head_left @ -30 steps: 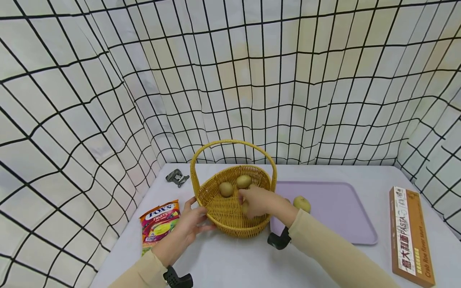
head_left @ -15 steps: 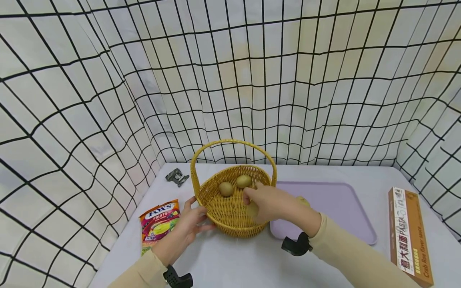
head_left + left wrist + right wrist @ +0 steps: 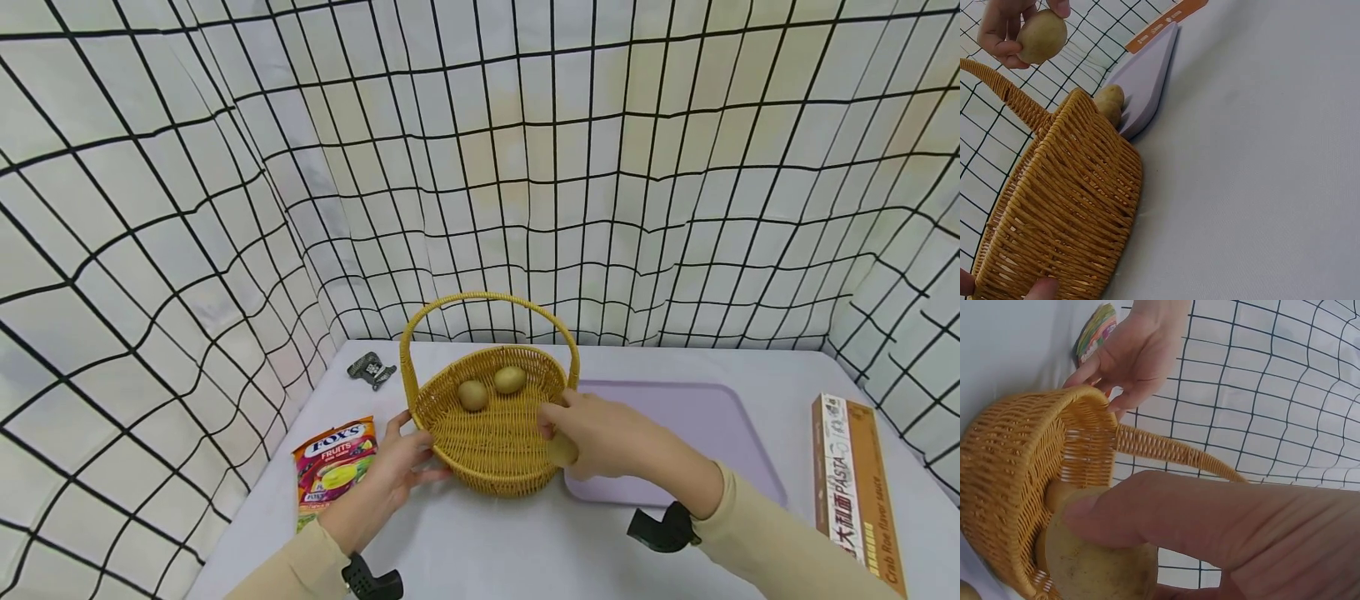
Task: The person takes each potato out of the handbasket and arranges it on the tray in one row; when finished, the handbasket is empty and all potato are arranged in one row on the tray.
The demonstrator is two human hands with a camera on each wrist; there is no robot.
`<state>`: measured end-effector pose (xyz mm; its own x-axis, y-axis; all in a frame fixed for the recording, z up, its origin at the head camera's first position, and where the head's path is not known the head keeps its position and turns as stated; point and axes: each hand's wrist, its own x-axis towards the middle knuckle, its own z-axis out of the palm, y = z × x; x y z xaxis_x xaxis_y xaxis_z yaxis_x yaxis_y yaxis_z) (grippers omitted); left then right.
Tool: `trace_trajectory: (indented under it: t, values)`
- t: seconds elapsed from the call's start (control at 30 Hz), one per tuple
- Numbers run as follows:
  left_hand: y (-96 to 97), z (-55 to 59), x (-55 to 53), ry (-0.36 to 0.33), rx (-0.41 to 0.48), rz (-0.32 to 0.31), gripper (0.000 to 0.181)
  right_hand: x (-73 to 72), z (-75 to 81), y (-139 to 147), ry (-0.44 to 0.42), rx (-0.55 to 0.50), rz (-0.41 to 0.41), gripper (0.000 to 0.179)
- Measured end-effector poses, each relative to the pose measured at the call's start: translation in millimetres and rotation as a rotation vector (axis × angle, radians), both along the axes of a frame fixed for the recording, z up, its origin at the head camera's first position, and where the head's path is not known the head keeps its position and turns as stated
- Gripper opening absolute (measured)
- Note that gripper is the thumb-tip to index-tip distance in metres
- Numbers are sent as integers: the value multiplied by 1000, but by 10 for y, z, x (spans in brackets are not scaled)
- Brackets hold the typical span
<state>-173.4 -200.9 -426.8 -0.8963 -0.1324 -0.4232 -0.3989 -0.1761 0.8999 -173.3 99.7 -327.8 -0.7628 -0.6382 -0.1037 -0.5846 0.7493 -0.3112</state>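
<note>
My right hand (image 3: 600,433) pinches a potato (image 3: 562,451) at the right rim of the wicker basket (image 3: 487,477). In the right wrist view the thumb lies across that potato (image 3: 1100,565); in the left wrist view it is held above the level of the basket's rim. My left hand (image 3: 397,458) grips the left side of the basket, with fingertips at the rim near the handle's foot. Inside the basket sit two potatoes, one at the left (image 3: 473,396) and one at the back (image 3: 510,380). The tall handle (image 3: 487,295) stands upright.
Right of the basket lies a lilac tray (image 3: 690,417), with potatoes (image 3: 1110,103) on its near end in the left wrist view. A pasta box (image 3: 858,492) is farther right. A candy bag (image 3: 335,467) and a small black item (image 3: 371,370) lie left. Netted cloth walls surround the table.
The right hand has come up out of the basket and moved right to its rim with the potato between its fingers. The left hand has stayed on the basket.
</note>
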Motion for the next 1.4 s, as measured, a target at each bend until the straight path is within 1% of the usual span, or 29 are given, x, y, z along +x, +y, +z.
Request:
trace_trajectory:
  t: [0.17,0.3,0.43,0.63,0.83,0.97,1.13,1.3,1.4]
  values:
    - [12,0,2,5,8,-5,81,4,-19,152,31,12,-17,50]
    - [18,3,0,4,7,-8,80,-17,-51,298,36,17,-27,49]
    - [5,15,-2,-4,2,-1,81,-67,-96,439,34,23,-26,49]
    - [-13,23,-8,-5,-5,3,81,-153,-185,680,23,-8,-17,53]
    - [1,25,2,14,-10,3,81,-222,-280,870,6,-10,-61,52]
    - [8,22,6,27,-19,1,79,-289,-360,958,-4,-1,-89,48]
    - [11,13,-3,17,-12,6,78,-369,-496,1062,-4,-14,-119,47]
    - [16,7,4,14,-3,2,79,-433,-634,1158,17,-36,-138,47]
    - [21,4,14,13,-4,3,79,-467,-715,1194,37,-48,-138,41]
